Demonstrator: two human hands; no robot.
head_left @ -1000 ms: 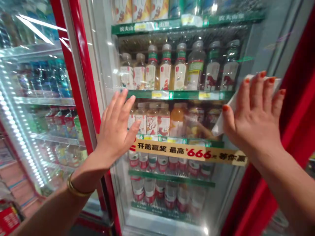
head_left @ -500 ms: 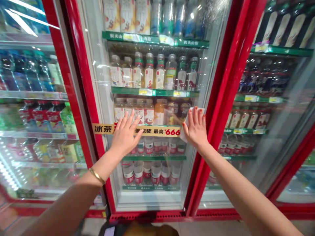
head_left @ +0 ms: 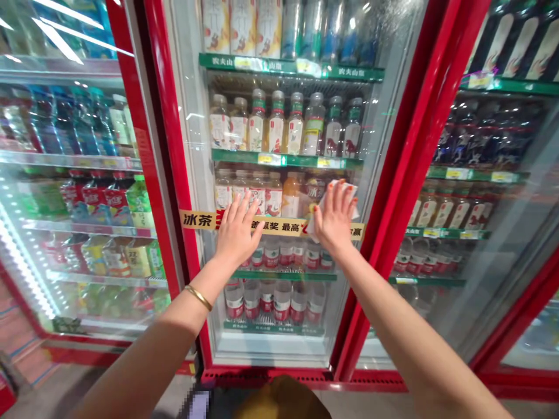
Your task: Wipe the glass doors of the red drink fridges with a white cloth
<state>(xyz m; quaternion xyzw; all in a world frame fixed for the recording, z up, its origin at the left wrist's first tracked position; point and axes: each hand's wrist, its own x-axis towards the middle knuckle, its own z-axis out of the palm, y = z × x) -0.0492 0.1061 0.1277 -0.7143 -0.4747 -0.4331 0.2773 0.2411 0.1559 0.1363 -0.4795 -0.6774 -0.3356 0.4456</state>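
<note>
The glass door (head_left: pixel 371 128) of a red-framed drinks cooler stands in front of me. My left hand (head_left: pixel 238 233) lies against it with fingers spread, holding nothing, over the left part of a yellow printed strip (head_left: pixel 279 226). A gold bangle (head_left: pixel 198 297) circles my left wrist. Further right, my right hand (head_left: pixel 335 218) presses a white cloth (head_left: pixel 350 191) flat on the glass, covering part of the strip. Its orange-nailed fingers are stretched out over the cloth, which shows beyond the fingertips and beside the palm.
Bottles (head_left: pixel 277 125) fill the shelves behind the glass. A second cooler (head_left: pixel 94 224) stands at the left, another glass door (head_left: pixel 493 233) at the right. Red frame posts (head_left: pixel 404 137) run between them. At the bottom edge is a dark brown rounded thing (head_left: pixel 286 398).
My right hand and the cloth have slid left across the glass, nearer my left hand, uncovering the strip's right end. The whole view has shifted slightly.
</note>
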